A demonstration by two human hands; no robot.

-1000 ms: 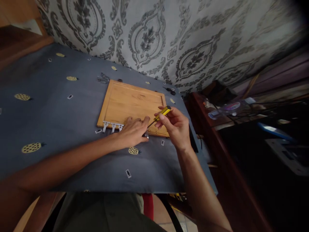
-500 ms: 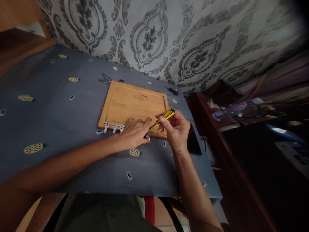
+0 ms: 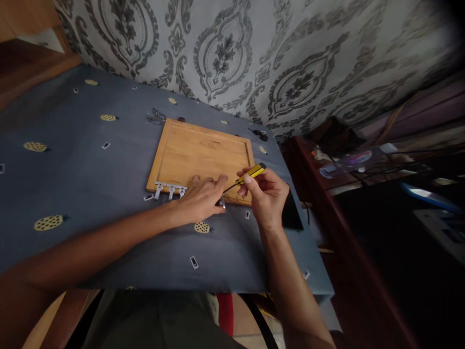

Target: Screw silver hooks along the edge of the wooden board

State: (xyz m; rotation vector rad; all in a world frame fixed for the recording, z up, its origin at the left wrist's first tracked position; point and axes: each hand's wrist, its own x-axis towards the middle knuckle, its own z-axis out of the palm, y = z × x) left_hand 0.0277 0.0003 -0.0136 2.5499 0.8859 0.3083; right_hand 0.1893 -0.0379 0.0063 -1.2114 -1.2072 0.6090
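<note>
A framed wooden panel (image 3: 207, 150) lies flat on the table. Along its near left edge sits a row of silver metal hinges (image 3: 170, 190), partly covered by my left hand. My left hand (image 3: 201, 199) rests across that edge, fingers over the wood, thumb and forefinger around another metal hinge (image 3: 223, 203) that is mostly hidden. In my right hand (image 3: 269, 199) is a screwdriver (image 3: 253, 173) with a yellow and black handle, pinched between thumb and fingers. Its shaft slants down left to the hinge; the tip is hidden by my left hand.
The blue tablecloth (image 3: 90, 184) has a pineapple print. Scissors or a similar metal tool (image 3: 156, 116) lie beyond the panel's far left corner. A dark object with a black handle (image 3: 259, 134) lies at the far right. A black flat object (image 3: 292, 213) is beside my right wrist.
The view has shifted very slightly. The screwdriver handle and my right hand have turned a little; my left hand stays at the panel's edge.
</note>
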